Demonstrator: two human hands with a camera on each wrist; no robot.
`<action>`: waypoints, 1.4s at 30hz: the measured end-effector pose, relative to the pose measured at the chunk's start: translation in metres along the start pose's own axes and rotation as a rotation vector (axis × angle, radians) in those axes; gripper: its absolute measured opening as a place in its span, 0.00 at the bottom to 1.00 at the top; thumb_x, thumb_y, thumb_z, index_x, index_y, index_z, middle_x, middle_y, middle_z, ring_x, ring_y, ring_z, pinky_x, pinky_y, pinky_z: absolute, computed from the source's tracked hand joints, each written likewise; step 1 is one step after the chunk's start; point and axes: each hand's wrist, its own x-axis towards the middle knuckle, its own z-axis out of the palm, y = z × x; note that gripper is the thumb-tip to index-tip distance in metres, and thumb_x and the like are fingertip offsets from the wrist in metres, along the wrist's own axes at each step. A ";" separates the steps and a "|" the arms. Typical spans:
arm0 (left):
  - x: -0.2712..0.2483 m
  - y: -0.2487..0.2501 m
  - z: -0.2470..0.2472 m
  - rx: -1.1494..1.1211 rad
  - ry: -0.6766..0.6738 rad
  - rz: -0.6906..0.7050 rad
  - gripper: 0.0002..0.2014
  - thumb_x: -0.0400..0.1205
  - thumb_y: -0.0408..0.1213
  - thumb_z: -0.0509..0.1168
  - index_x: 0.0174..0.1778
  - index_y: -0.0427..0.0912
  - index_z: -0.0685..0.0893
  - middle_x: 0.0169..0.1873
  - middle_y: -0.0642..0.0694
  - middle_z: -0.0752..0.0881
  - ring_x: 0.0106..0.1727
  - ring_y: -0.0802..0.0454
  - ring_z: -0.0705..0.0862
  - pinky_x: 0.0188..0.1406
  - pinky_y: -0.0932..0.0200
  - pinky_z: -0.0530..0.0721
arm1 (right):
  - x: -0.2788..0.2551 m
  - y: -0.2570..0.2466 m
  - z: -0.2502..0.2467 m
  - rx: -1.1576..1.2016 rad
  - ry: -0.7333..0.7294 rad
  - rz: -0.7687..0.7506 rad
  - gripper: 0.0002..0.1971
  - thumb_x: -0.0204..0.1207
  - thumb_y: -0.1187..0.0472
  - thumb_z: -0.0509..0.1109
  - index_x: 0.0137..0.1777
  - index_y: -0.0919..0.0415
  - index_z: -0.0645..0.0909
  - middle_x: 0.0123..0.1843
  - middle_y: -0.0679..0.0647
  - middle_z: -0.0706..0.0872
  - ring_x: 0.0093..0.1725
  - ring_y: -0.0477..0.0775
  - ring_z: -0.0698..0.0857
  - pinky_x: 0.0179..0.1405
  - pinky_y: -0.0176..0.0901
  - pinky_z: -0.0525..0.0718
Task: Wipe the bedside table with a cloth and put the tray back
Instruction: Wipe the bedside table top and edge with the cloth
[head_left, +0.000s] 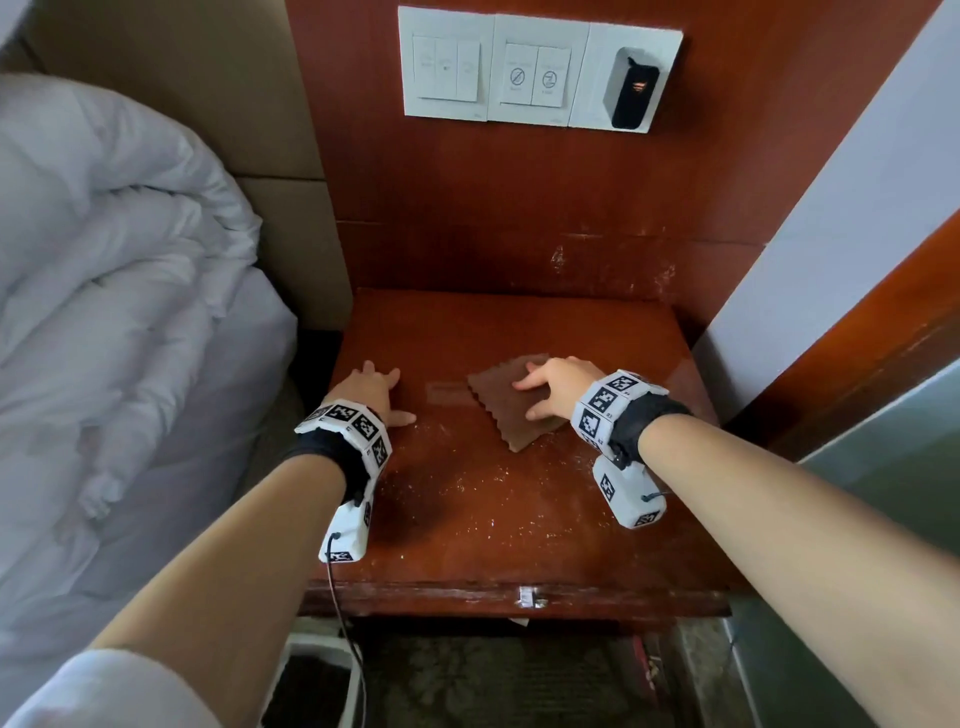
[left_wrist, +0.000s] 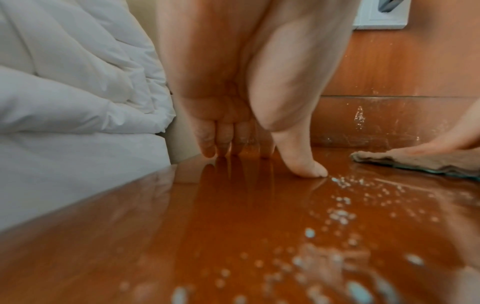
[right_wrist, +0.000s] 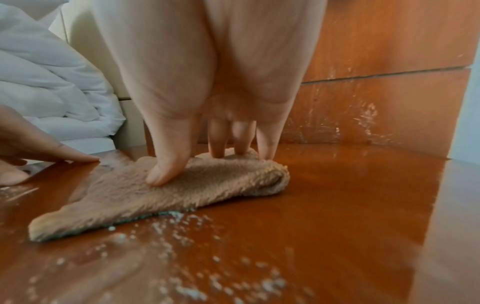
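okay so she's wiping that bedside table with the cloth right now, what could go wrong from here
1. White crumbs lie near the front edge of the bedside table; a stroke that way could sweep them to the floor.
2. The right hand presses the cloth flat, and the left hand may block the wiping path.

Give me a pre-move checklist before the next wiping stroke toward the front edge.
1. Right hand flat on the cloth, fingers pressing down: ok.
2. Cloth lying on the bedside table: ok.
3. Left hand off the cloth, its fingertips on bare wood: ok.
4. White crumbs cleared from the front half: not ok.
5. Stroke path free of other objects: ok.
6. Tray within reach for putting back: cannot tell, not in view.
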 end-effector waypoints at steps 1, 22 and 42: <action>-0.002 0.003 -0.001 0.001 0.004 -0.007 0.39 0.82 0.54 0.61 0.84 0.49 0.48 0.84 0.38 0.46 0.83 0.38 0.53 0.80 0.43 0.63 | -0.004 0.006 0.000 0.005 0.003 0.011 0.28 0.77 0.52 0.71 0.77 0.44 0.70 0.83 0.48 0.62 0.82 0.61 0.60 0.80 0.52 0.59; 0.003 0.106 0.014 -0.070 0.040 0.083 0.45 0.75 0.60 0.67 0.84 0.52 0.51 0.83 0.36 0.45 0.83 0.32 0.52 0.77 0.36 0.67 | -0.075 0.090 0.019 0.154 0.106 0.198 0.27 0.76 0.54 0.72 0.76 0.46 0.72 0.82 0.49 0.65 0.79 0.56 0.68 0.77 0.46 0.67; 0.029 0.109 0.006 0.000 0.007 0.148 0.51 0.72 0.62 0.69 0.84 0.54 0.47 0.84 0.43 0.43 0.82 0.29 0.45 0.75 0.30 0.65 | -0.015 0.098 -0.010 0.139 0.173 0.239 0.27 0.76 0.51 0.72 0.76 0.47 0.73 0.78 0.50 0.73 0.73 0.58 0.75 0.69 0.46 0.74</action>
